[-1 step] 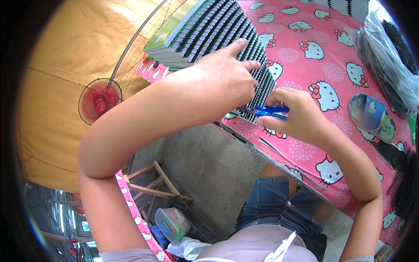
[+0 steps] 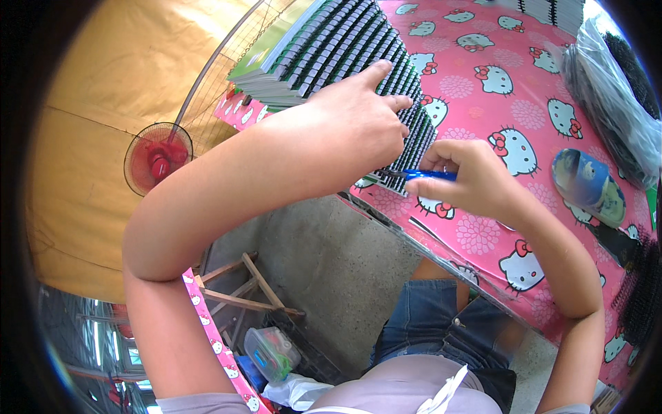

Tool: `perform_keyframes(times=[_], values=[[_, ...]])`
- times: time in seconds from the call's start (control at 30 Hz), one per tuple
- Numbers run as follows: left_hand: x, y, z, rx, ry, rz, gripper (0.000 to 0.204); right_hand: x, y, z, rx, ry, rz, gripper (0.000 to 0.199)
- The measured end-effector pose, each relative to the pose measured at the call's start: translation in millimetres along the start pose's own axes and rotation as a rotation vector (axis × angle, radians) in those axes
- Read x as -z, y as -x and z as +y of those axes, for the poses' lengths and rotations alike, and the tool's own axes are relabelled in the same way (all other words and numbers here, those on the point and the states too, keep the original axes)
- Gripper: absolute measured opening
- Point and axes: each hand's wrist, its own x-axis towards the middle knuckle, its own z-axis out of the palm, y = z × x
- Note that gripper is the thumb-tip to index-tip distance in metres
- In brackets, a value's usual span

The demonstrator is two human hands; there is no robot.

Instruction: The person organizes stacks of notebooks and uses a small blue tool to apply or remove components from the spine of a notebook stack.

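Observation:
A stack of wire-bound books [image 2: 338, 48] lies on the table, its rows of dark coil binding facing my hands. My left hand [image 2: 362, 127] rests on the bound edges with its fingers stretched out and apart. Blue-handled pliers [image 2: 431, 175] sit in my right hand [image 2: 476, 176], gripped between thumb and fingers. Their jaws point left and meet the binding at the near corner of the stack, below my left hand. Exactly what the jaws touch is too small to tell.
The table has a pink patterned cover [image 2: 476, 234]. A blue oval pad [image 2: 588, 186], a clear plastic bag [image 2: 610, 103] of black coils and loose black coils [image 2: 638, 290] lie right. More bound books [image 2: 552, 15] stand behind. A red fan [image 2: 158, 160] and wooden stool [image 2: 255, 290] are left.
The pliers' blue handles, spread apart before, are now squeezed together in my right hand. My left hand has stayed in place on the stack.

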Motion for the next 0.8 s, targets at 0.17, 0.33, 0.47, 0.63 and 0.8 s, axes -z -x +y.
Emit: perform_keyframes(times=[0.17,0.33,0.47,0.63,0.8], values=[[-15.4,-4.6,2.1,-0.061,-0.032,0.090,0.026,5.8,-7.0,-6.8,-0.271,-0.077,-0.178,0.041],[-8.7,-7.4,4.6,-0.009,-0.003,-0.010,0.028,-4.1,15.7,5.7,0.377,0.387,0.202,0.038],[-7.8,-8.0,3.8,-0.005,0.004,0.007,0.030,-9.7,7.5,9.8,0.368,0.322,0.245,0.033],[-9.3,-13.0,7.3,-0.001,-0.013,-0.048,0.032,10.7,-7.5,-6.9,-0.536,-0.381,-0.293,0.037],[-6.8,-17.3,10.7,-0.030,-0.070,-0.128,0.032,-3.3,8.4,10.6,0.127,0.158,-0.009,0.034]])
